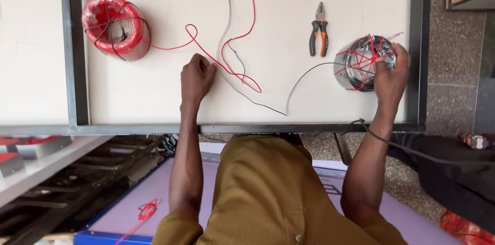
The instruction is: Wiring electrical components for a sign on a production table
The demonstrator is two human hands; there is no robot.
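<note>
I'm looking down on a white board in a dark metal frame. My left hand is resting knuckles-up on the board, fingers curled together over the red wire where it loops off the red wire coil. I can't tell whether the wire is actually being pinched or just pressed down. My right hand is gripping the black wire coil, fingers wrapped around its right side; the coil is bound with red ties and sitting near the board's right edge.

Step, as I'm judging it: I'm holding down the red lead with one hand and steadying or pulling from the black coil with the other. The black wire is trailing left off that coil towards the middle of the board. Any next move is calling for a firm hold on the coil so it isn't rolling while wire is paying out.

Room: the middle of the board between both hands is carrying only loose red and black strands. Orange-handled pliers are lying just left of the black coil, apart from it. The frame's right rail is right beside my right hand, so little margin there. The bottom rail is running under both forearms. The red coil is sitting well left, near the vertical rail.
</note>
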